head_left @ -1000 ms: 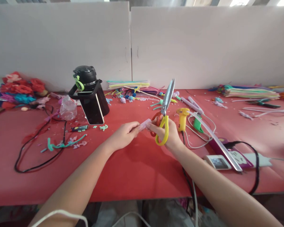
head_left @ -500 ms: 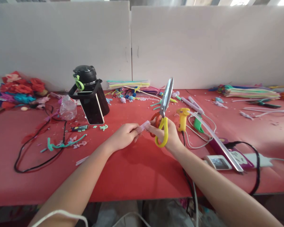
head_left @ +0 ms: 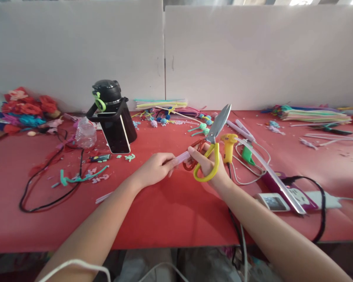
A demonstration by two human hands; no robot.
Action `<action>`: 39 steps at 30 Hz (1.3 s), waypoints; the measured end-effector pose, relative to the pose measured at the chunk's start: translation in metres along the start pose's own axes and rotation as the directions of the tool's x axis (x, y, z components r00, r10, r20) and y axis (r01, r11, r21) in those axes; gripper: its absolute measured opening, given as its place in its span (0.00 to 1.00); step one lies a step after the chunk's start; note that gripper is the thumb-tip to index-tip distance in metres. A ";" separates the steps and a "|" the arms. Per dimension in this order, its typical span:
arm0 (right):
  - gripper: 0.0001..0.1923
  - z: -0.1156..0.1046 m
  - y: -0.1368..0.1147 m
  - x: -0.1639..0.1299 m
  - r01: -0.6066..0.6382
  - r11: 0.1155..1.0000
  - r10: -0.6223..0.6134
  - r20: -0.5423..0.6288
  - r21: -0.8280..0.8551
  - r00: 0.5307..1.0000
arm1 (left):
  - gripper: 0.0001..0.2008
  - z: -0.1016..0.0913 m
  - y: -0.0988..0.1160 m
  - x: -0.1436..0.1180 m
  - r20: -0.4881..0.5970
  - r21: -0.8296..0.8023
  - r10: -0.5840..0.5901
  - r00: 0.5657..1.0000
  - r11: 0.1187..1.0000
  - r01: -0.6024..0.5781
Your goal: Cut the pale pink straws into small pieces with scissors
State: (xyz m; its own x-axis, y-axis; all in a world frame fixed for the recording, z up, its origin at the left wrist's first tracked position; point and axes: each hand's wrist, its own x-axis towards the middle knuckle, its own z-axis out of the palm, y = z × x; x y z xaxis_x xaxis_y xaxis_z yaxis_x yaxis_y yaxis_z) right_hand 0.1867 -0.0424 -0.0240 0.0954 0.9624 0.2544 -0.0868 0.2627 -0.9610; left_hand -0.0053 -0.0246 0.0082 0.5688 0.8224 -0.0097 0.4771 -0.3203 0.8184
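Note:
Pinched in my left hand (head_left: 156, 168) is one end of a short bundle of pale lilac pipe cleaner pieces (head_left: 182, 157). My right hand (head_left: 213, 166) is closed around scissors (head_left: 216, 156) with one yellow and one red handle; their blades are together and point up and away to the right. The right thumb and fingertips also lie at the bundle's other end, partly hidden by the red handle. Just right of that hand stands a yellow hot glue gun (head_left: 228, 147) with a clear glue stick (head_left: 270, 172) sticking out of its back.
A black flask (head_left: 107, 92) and phone (head_left: 116, 135) stand at the back left. Black cable (head_left: 23, 196) loops over the red table (head_left: 176, 219), among green and lilac scraps. Pipe cleaner bundles (head_left: 312, 115) lie along the back wall. A purple power strip (head_left: 300, 197) is on the right.
My right hand has shifted a little to the right, and the scissors have tilted further right. More of the lilac bundle shows between the hands. My left hand has barely moved.

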 end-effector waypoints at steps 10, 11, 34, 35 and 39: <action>0.14 0.001 -0.006 0.001 0.010 0.997 -0.009 0.017 -0.071 1.000 | 0.21 0.000 -0.001 0.000 0.018 0.010 0.025 1.000 1.000 -0.025; 0.13 0.001 -0.005 0.001 0.013 0.998 -0.012 0.024 -0.063 1.000 | 0.22 0.000 -0.001 0.000 0.021 0.014 0.024 0.999 1.000 -0.024; 0.17 0.000 -0.002 0.001 -0.009 0.993 0.012 0.021 -0.120 1.000 | 0.24 0.002 0.005 -0.002 0.069 0.032 0.014 0.998 0.999 -0.016; 0.17 0.000 -0.002 0.001 -0.008 0.993 0.010 0.021 -0.120 1.000 | 0.24 0.003 0.006 -0.002 0.070 0.028 0.013 0.997 0.999 -0.015; 0.16 0.001 -0.003 0.001 -0.020 0.994 0.023 0.030 -0.109 0.999 | 0.25 0.004 0.006 -0.003 0.078 0.007 0.007 0.997 1.000 -0.007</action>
State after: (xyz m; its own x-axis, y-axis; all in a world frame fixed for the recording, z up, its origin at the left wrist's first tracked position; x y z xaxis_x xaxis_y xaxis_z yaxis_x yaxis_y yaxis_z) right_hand 0.1864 -0.0425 -0.0208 0.0635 0.9699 0.2351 0.0203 0.2343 -0.9720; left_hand -0.0014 -0.0305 0.0106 0.6223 0.7813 -0.0488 0.4775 -0.3294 0.8145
